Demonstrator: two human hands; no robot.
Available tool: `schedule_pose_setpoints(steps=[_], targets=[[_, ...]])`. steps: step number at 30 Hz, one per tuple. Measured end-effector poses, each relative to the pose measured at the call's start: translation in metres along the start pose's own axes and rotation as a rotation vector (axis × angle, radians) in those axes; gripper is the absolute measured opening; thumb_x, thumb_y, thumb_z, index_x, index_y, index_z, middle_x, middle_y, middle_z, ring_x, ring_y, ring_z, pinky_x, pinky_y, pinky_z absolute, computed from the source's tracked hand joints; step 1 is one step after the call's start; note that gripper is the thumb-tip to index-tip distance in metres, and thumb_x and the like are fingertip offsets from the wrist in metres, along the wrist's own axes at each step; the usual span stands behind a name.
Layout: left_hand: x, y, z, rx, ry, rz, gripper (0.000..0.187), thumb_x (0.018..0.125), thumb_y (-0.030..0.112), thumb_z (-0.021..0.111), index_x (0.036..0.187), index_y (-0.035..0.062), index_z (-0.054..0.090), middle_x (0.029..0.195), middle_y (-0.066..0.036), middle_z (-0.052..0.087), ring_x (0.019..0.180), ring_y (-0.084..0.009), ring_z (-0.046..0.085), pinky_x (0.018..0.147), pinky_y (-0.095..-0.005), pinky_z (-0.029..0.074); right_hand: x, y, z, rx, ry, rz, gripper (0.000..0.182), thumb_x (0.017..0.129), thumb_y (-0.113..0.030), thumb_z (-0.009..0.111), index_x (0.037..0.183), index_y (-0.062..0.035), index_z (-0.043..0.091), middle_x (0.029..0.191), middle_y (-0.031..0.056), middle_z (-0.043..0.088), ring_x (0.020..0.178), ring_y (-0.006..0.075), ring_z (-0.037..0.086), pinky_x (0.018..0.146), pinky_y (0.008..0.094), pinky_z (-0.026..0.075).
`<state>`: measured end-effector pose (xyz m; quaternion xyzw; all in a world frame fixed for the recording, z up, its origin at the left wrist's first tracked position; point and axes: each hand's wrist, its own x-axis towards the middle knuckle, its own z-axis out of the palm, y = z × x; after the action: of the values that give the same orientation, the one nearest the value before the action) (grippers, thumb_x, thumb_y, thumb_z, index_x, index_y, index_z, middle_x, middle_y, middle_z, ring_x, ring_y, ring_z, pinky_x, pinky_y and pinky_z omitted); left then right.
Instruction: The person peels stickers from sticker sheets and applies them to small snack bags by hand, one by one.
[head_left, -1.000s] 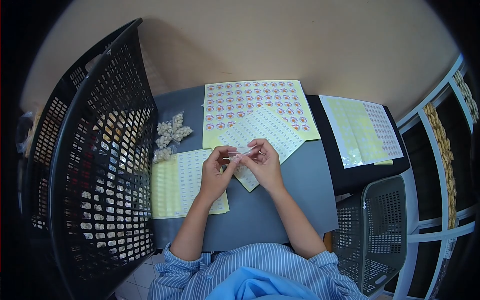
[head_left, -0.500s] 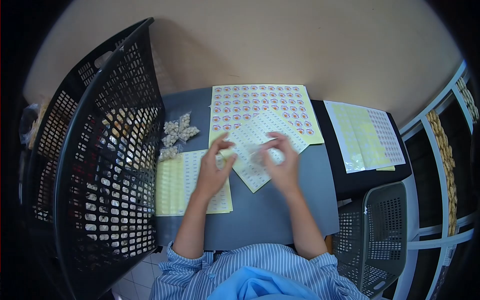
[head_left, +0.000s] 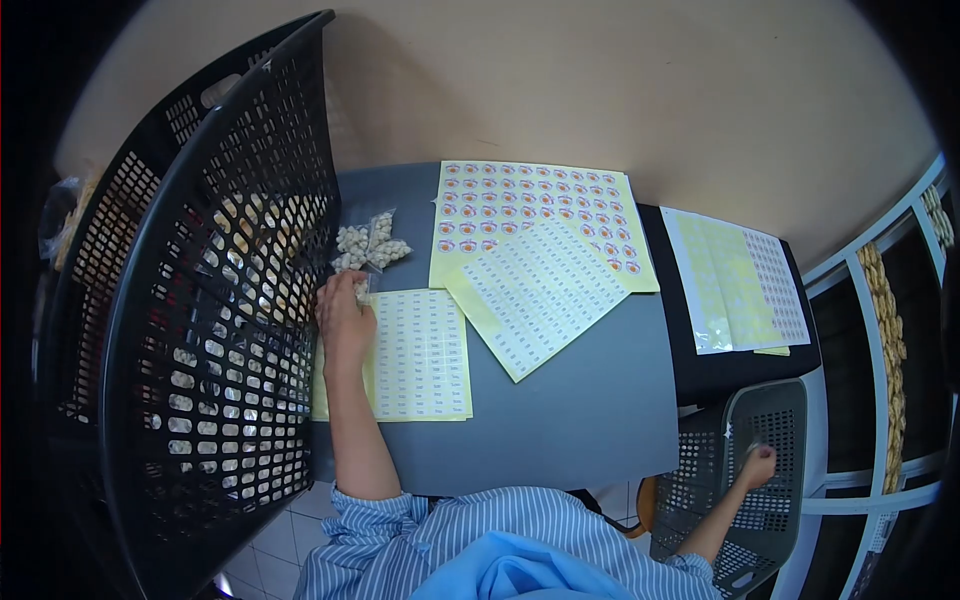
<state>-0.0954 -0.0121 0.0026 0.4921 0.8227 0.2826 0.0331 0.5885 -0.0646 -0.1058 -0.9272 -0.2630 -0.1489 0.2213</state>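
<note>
My left hand (head_left: 345, 325) is at the left of the table, fingers curled onto a small clear packet (head_left: 362, 290) of pale pieces. Just beyond it lie more such packets (head_left: 370, 243). Under that wrist is a yellow-backed label sheet (head_left: 420, 350) with small printed labels. Out to the right, my right hand (head_left: 759, 466) is over the dark crate (head_left: 765, 520), fingers pinched; a faint clear edge shows at the fingertips, too small to name. A tilted sheet of small labels (head_left: 545, 290) overlaps a sheet of round orange-and-white stickers (head_left: 520, 185).
A tall black perforated basket (head_left: 240, 290) stands along the left side, with packets visible through its holes. Folded sticker sheets (head_left: 735, 280) rest on a black surface (head_left: 690, 375) at the right. A white metal rack (head_left: 885, 350) with woven strands stands farther right.
My hands have parted from above the tilted label sheet. The left has gone to a packet at the left; the right has swung down and right over the crate.
</note>
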Motion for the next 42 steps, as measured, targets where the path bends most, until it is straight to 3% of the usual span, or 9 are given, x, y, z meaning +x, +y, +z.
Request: schedule_pose_setpoints(steps=[3,9,11,15,20,23,25,28,42], targets=[[0.000,0.006,-0.003,0.051,-0.041,-0.045,0.034,0.073,0.001,0.055,0.106,0.0086,0.053,0.109,-0.010,0.052,0.108,-0.0272,0.045,0.094,-0.0365,0.032,-0.013,0.033,0.016,-0.228,-0.289,0.186,0.031,0.071,-0.027,0.054,0.097,-0.0129,0.065,0.093,0.0157,0.063,0.088,0.0347,0.060,0.077,0.0400,0.047],[0.005,0.015,-0.003,-0.483,-0.012,-0.080,0.017,0.085,0.014,0.049,0.096,0.0056,0.060,0.086,-0.007,0.061,0.079,-0.0162,0.057,0.074,-0.0273,0.042,0.055,0.236,0.227,-0.405,-0.571,0.103,0.048,0.067,-0.033,0.056,0.102,-0.0011,0.061,0.102,0.0197,0.060,0.096,0.0355,0.057,0.085,0.0395,0.043],[0.004,0.019,0.004,-0.986,-0.057,0.032,0.020,0.088,0.014,0.048,0.094,0.0010,0.062,0.081,-0.003,0.062,0.070,-0.0074,0.054,0.063,-0.0218,0.044,0.025,0.095,0.094,-0.131,-0.511,0.168,0.045,0.068,-0.029,0.059,0.104,-0.0021,0.060,0.109,0.0183,0.058,0.095,0.0323,0.058,0.085,0.0376,0.044],[-0.008,0.048,0.007,-1.182,-0.211,0.016,0.020,0.089,0.012,0.048,0.096,-0.0007,0.061,0.086,-0.002,0.062,0.075,-0.0043,0.054,0.068,-0.0193,0.044,0.009,-0.046,0.028,0.621,0.126,-0.177,0.025,0.076,-0.012,0.061,0.099,-0.0029,0.061,0.099,0.0111,0.062,0.087,0.0222,0.061,0.076,0.0313,0.048],[-0.020,0.069,0.017,-1.225,-0.295,0.099,0.020,0.089,0.013,0.049,0.097,-0.0007,0.061,0.090,-0.005,0.062,0.082,-0.0082,0.056,0.075,-0.0212,0.043,-0.081,-0.252,-0.086,1.163,-0.017,-0.517,0.016,0.079,0.000,0.058,0.095,0.0021,0.057,0.092,0.0088,0.059,0.088,0.0171,0.056,0.083,0.0281,0.043],[-0.026,0.075,0.020,-1.202,-0.358,0.203,0.020,0.089,0.012,0.049,0.098,-0.0011,0.061,0.098,-0.006,0.059,0.087,-0.0120,0.056,0.080,-0.0249,0.043,-0.167,-0.328,-0.141,1.287,-0.430,-0.707,0.017,0.074,-0.002,0.062,0.090,-0.0007,0.058,0.086,0.0075,0.059,0.084,0.0165,0.055,0.079,0.0282,0.042],[-0.028,0.078,0.020,-1.185,-0.358,0.228,0.019,0.088,0.012,0.050,0.098,-0.0010,0.060,0.098,-0.006,0.059,0.086,-0.0120,0.056,0.079,-0.0247,0.044,-0.209,-0.357,-0.155,1.293,-0.579,-1.010,0.021,0.069,-0.004,0.067,0.088,-0.0006,0.060,0.088,0.0112,0.060,0.085,0.0210,0.058,0.077,0.0288,0.044],[-0.034,0.084,0.027,-1.353,-0.397,0.160,0.013,0.086,0.008,0.052,0.096,-0.0003,0.057,0.093,-0.006,0.058,0.084,-0.0119,0.056,0.074,-0.0233,0.046,-0.255,-0.379,-0.151,1.356,-0.895,-1.093,0.015,0.071,-0.008,0.067,0.083,0.0011,0.061,0.085,0.0114,0.060,0.078,0.0222,0.059,0.072,0.0296,0.045],[-0.030,0.078,0.029,-1.205,-0.368,0.243,0.005,0.083,0.004,0.056,0.087,0.0002,0.056,0.094,-0.009,0.058,0.097,-0.0173,0.054,0.084,-0.0301,0.043,-0.266,-0.367,-0.133,1.327,-1.078,-0.922,0.005,0.072,-0.003,0.066,0.074,0.0005,0.063,0.077,0.0085,0.062,0.075,0.0160,0.060,0.072,0.0264,0.045]])
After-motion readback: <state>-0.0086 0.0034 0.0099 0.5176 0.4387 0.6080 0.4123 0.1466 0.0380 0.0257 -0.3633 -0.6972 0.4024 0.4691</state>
